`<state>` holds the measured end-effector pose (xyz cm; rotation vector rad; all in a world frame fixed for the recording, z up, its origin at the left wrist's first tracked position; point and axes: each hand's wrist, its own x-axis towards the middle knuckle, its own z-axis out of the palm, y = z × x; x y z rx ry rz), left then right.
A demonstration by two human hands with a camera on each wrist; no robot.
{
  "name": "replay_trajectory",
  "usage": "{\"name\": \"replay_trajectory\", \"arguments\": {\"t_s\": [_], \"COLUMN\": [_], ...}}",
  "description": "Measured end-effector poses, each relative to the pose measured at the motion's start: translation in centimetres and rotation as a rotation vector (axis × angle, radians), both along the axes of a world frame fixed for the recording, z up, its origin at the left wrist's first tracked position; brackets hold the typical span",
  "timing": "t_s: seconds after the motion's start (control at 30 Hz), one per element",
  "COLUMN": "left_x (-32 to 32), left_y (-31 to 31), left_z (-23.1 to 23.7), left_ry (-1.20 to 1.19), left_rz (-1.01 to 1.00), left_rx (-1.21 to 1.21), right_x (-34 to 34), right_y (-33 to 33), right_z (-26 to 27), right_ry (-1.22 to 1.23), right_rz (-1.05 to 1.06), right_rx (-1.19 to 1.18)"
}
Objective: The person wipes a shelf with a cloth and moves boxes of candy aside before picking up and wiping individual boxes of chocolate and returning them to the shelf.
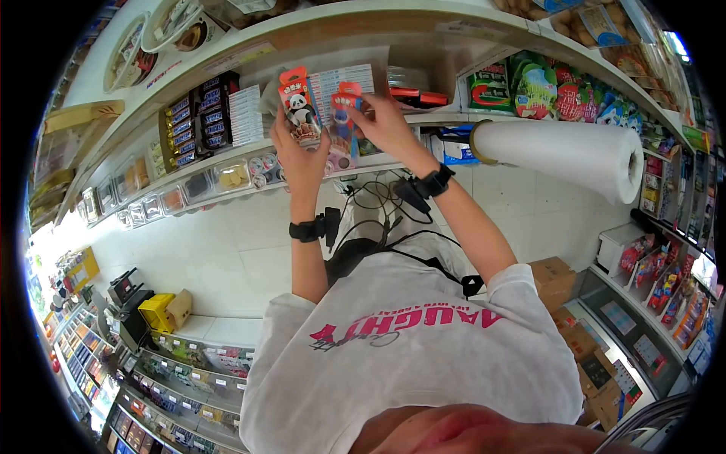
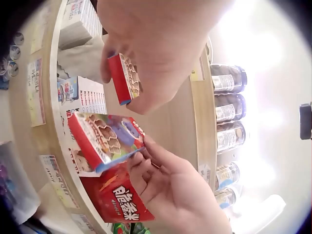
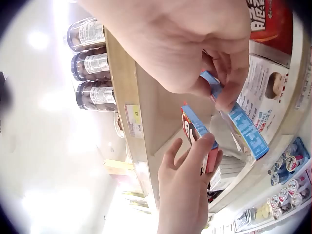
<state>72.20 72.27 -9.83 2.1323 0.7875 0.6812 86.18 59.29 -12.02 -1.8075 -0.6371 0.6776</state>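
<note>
My left hand [image 1: 304, 160] grips a flat snack box with a panda on its front [image 1: 299, 110], fingers along one edge and thumb at the other. Beside it, my right hand [image 1: 387, 130] pinches a second flat box, red-topped and blue-sided [image 1: 346, 125], by its upper corner. Both boxes are held upright in front of the shelf, a small gap apart. In the left wrist view the second box [image 2: 108, 139] shows wafer-like pieces printed on its front. The right wrist view shows its blue printed side [image 3: 246, 127] and the panda box's narrow blue edge [image 3: 197, 119].
Behind the boxes, white Kinder cartons [image 2: 90, 100] and a red snack bag [image 2: 117, 195] stand on the shelf [image 1: 265, 140]. Snickers boxes [image 1: 181, 125] sit to the left. A large white plastic roll [image 1: 560, 151] juts out at right. Lidded jars [image 2: 229, 107] line the upper shelf.
</note>
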Motion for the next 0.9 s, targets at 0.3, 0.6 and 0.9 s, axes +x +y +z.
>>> {"name": "replay_trajectory", "arguments": {"t_s": [0.3,0.6,0.9], "left_x": [-0.6,0.7,2.5], "left_y": [-0.7,-2.2,-3.3], "left_z": [-0.3,1.5,1.1], "left_ry": [-0.027,-0.049,0.024], "left_rz": [-0.068,-0.445,-0.447], "left_rx": [-0.001,-0.156,-0.099], "right_x": [-0.9,-1.1,-1.8], "right_y": [0.5,-3.9,-8.5], "right_z": [1.5,4.6,6.6], "right_ry": [-0.317,0.212,0.154], "right_rz": [-0.14,-0.222,-0.407], "right_rx": [0.034,0.328,0.369]}}
